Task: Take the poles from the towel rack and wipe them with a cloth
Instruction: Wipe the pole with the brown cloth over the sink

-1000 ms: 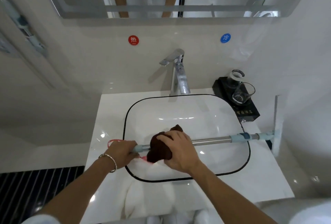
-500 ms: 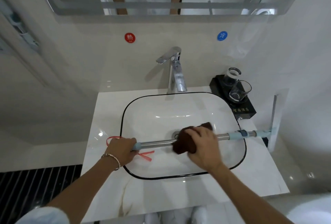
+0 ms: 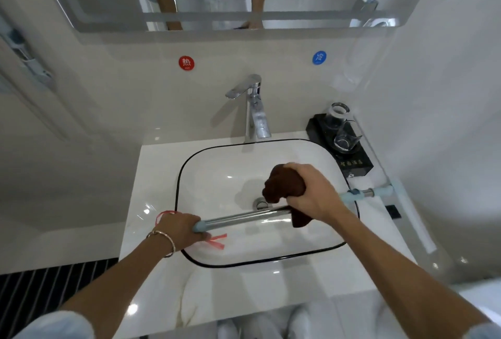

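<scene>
Left hand (image 3: 179, 227): clamped around the light-blue end cap of the pole (image 3: 244, 218), right at the left rim of the basin (image 3: 179, 184). Bracelet (image 3: 162, 241) on that wrist. Thin red string (image 3: 217, 239) lies just beside the fingers, partly under the hand.

Pole: chrome, held level-ish across the basin, right end slightly farther from me. It's off the rack, above the bowl, not resting on the white surface (image 3: 151, 176).

Faucet (image 3: 254, 111): behind the basin, centre.

Cloth (image 3: 284, 189): dark brown, bunched around the pole over the right half of the basin, a tail hanging below the pole.

Right hand (image 3: 314, 195): fingers wrapped over the cloth, squeezing it onto the pole.

Past it, the pole's light-blue fitting (image 3: 355, 195) sticks out beyond the basin's right rim.

Back right: black tray (image 3: 357, 165) with glasses (image 3: 344, 135).
</scene>
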A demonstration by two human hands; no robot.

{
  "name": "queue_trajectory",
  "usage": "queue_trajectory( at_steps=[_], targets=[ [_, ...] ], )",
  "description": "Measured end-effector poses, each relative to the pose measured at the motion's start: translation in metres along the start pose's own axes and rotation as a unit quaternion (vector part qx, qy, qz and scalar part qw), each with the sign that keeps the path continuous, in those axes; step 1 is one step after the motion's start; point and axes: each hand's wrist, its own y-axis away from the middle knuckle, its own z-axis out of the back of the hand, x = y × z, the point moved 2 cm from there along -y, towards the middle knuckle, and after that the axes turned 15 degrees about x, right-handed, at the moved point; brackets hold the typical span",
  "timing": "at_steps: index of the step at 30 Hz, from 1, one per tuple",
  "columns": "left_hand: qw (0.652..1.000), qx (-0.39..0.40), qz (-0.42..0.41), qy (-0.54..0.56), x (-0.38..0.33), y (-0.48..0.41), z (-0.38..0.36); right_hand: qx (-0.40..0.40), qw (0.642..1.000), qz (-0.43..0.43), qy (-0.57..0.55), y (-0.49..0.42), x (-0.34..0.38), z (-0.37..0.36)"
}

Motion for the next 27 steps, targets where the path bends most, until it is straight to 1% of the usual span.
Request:
queue_trajectory(
  at_steps=[4, 6, 8, 12, 16, 19, 24, 25, 27],
  targets=[
    [0.999, 0.028, -0.003, -0.024, -0.001, -0.006, 0.002, -0.062, 0.994, -0.057, 0.067, 0.018, -0.071, 0.059],
    [0.998, 0.054, -0.013, -0.012, 0.001, -0.009, -0.004, -0.064, 0.99, -0.108, 0.069, 0.029, -0.103, 0.074],
    [0.997, 0.073, -0.018, 0.014, 0.003, -0.009, -0.005, -0.047, 0.987, -0.136, 0.067, 0.036, -0.128, 0.073],
    [0.996, 0.077, -0.007, 0.038, 0.003, -0.01, -0.004, -0.021, 0.986, -0.123, 0.111, 0.029, -0.15, 0.06],
    [0.995, 0.087, -0.002, 0.05, 0.01, -0.012, -0.004, 0.003, 0.989, -0.072, 0.126, 0.024, -0.128, 0.043],
    [0.995, 0.092, 0.003, 0.048, 0.009, -0.014, -0.004, -0.015, 0.983, -0.056, 0.174, 0.027, -0.115, 0.023],
    [0.997, 0.059, -0.008, 0.043, 0.009, -0.013, -0.001, 0.022, 0.974, -0.056, 0.219, 0.022, -0.096, 0.016],
    [0.998, 0.032, -0.01, 0.044, 0.01, -0.013, -0.001, 0.026, 0.972, -0.058, 0.224, 0.022, -0.093, 0.015],
    [0.997, -0.058, -0.016, 0.056, 0.01, -0.011, 0.0, 0.033, 0.972, -0.073, 0.221, 0.023, -0.09, 0.014]
  ],
)
